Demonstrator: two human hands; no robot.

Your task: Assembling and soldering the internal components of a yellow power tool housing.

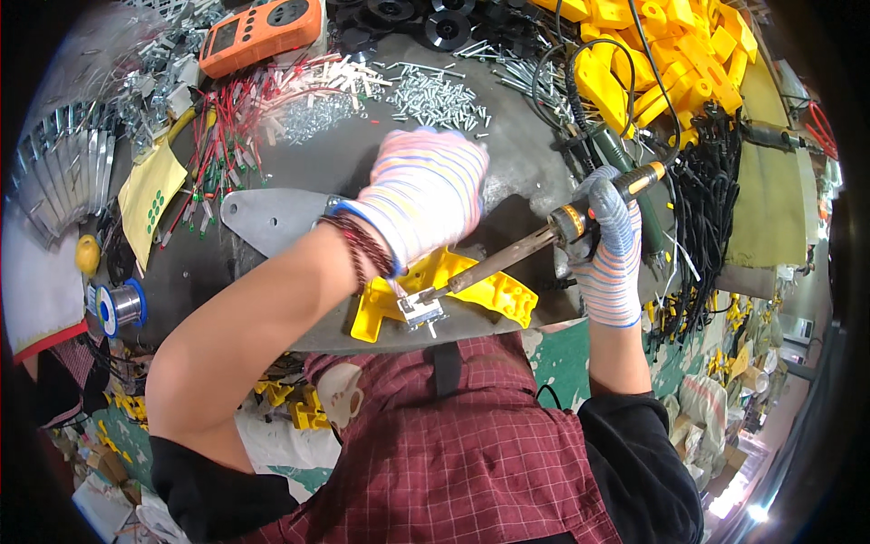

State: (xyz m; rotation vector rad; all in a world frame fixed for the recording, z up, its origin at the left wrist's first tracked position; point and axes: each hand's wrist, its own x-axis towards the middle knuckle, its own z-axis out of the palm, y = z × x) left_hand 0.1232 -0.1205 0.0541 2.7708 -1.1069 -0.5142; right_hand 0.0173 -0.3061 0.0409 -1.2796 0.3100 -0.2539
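Observation:
My right hand (pixel 612 240), in a striped knitted glove, grips a soldering iron (pixel 566 220) by its black and yellow handle. The iron slants down to the left, its tip at a small metal switch-like part (pixel 420 311). That part sits at a yellow plastic housing (pixel 489 288) by the table's near edge. Above the housing is my left hand (pixel 424 181), also gloved, with fingers curled closed and turned down; what they hold, if anything, is hidden. A flat grey metal plate (pixel 272 218) with holes lies left of my left wrist.
Loose screws (pixel 439 98) and red-wired parts (pixel 231 136) lie beyond my left hand. An orange meter (pixel 263 36) stands far left, a solder spool (pixel 120 306) near left. Yellow housings (pixel 671 54) pile up far right, above black cables (pixel 702 199).

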